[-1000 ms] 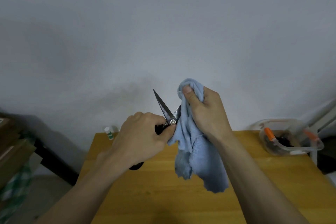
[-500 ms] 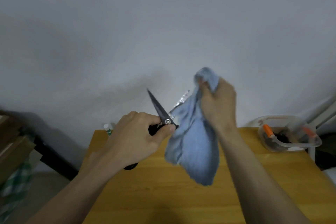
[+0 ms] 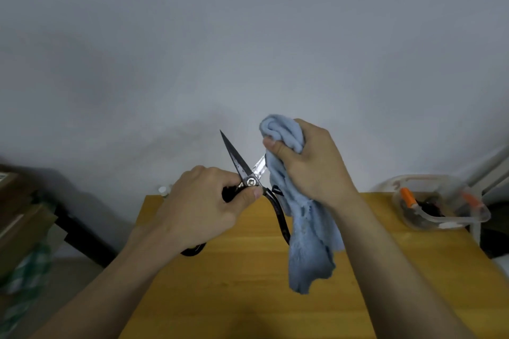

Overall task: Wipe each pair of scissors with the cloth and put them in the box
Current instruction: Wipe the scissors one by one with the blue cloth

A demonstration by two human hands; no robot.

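Left hand [image 3: 203, 209] grips the open scissors [image 3: 249, 177] at the pivot, above the bench [image 3: 248, 297]. Right hand [image 3: 311, 165] holds the cloth [image 3: 308, 242] bunched over one blade. Best to wipe pivot to tip, keeping cloth between fingers and edge. Wrapped blade mostly hidden; handles partly covered. Box [image 3: 440, 201] at far right, contents unclear.

The far blade of the scissors [image 3: 249, 177] was hidden beyond its base by the cloth [image 3: 308, 234]; one handle loop was covered by the left hand [image 3: 203, 209]. The box [image 3: 440, 201] contents at the desk's [image 3: 220, 297] far right corner were blurred.
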